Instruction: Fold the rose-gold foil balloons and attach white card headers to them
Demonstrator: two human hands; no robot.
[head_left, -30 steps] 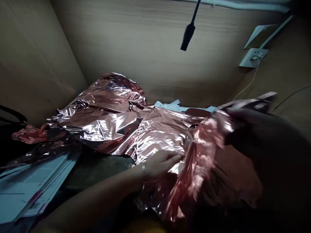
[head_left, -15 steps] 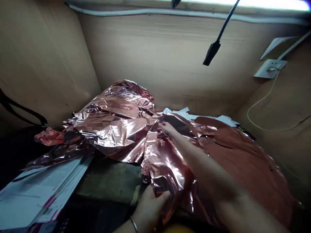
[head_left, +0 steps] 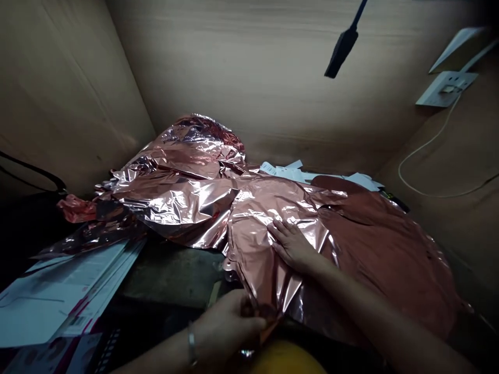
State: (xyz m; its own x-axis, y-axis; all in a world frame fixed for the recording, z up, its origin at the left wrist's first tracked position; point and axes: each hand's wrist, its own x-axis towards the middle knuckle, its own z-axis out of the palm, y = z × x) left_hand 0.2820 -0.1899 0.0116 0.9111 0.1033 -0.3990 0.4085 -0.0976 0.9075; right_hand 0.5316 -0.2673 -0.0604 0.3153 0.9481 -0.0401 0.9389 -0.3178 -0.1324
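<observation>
A flat, shiny rose-gold foil balloon (head_left: 257, 208) lies in front of me, creased, with small tabs on its left edge. My left hand (head_left: 230, 317) is closed on its near lower edge; the fingertips are partly in shadow. My right hand (head_left: 292, 244) rests palm down on the middle of the same foil, fingers stretched out. More crumpled rose-gold foil (head_left: 183, 192) is heaped to the left. On the right, a matt reddish-brown sheet (head_left: 390, 259) spreads out beside the right forearm.
White papers and printed packs (head_left: 66, 296) lie at the left. Paper scraps (head_left: 288, 171) sit along the back wall. A black cable end (head_left: 342, 52) hangs above; a wall socket (head_left: 446, 89) with a thin cord is at right. Something yellow (head_left: 288, 358) shows at the bottom.
My right hand has moved from the upper edge of the foil down to its middle and flattened out. The foil's folded-back top now lies flatter. My left hand stays at the lower edge.
</observation>
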